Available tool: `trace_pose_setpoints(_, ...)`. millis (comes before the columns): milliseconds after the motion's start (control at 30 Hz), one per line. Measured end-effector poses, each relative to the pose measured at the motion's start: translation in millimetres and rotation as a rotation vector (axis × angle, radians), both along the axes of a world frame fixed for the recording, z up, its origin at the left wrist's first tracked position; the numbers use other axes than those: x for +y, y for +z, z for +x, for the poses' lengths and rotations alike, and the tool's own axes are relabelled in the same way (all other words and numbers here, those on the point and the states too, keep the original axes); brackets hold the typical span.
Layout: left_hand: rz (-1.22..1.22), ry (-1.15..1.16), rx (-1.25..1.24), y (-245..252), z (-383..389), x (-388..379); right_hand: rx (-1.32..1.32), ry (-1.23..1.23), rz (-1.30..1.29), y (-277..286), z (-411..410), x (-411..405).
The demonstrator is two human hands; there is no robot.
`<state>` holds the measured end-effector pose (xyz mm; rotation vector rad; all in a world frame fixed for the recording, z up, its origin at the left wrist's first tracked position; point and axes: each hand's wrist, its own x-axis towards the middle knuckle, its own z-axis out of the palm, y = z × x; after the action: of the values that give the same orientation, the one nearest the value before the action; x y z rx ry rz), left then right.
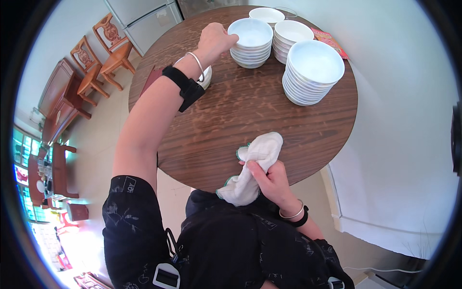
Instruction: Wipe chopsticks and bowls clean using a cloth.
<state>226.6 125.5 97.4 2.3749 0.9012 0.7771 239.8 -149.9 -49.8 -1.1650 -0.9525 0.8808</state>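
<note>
My left hand (pixel 216 38) reaches across the round wooden table (pixel 223 119) to a stack of white bowls (pixel 251 54). Its thumb lies at the left rim of the top bowl (pixel 251 32), pinching it, with the other fingers mostly hidden. Partly covered by my left wrist, another white bowl (pixel 207 78) sits lower on the tabletop. Near the front edge my right hand (pixel 270 180) grips a white cloth (pixel 265 148) with green stitched edging. The cloth is bunched, and its lower end hangs past the edge over my lap.
A tall bowl stack (pixel 312 68) stands at the right, a shorter bowl stack (pixel 293 36) behind it. Farther back are a white bowl (pixel 266 15) and a red printed packet (pixel 330 42). A dark red flat item (pixel 152 77) lies left, under my forearm. A white wall (pixel 397 108) borders the right side.
</note>
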Motion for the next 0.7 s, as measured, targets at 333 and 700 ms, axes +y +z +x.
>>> trace_pose_setpoints(333,-0.201,0.003,-0.248,-15.7,16.5,38.7,0.002,0.000,0.019,-2.5,0.1,0.9)
trace_pose_setpoints(700,-0.778,-0.216,-0.483,-23.0,-66.2,-43.7,0.021,-0.065,-0.015,-0.8,-1.0,-0.5)
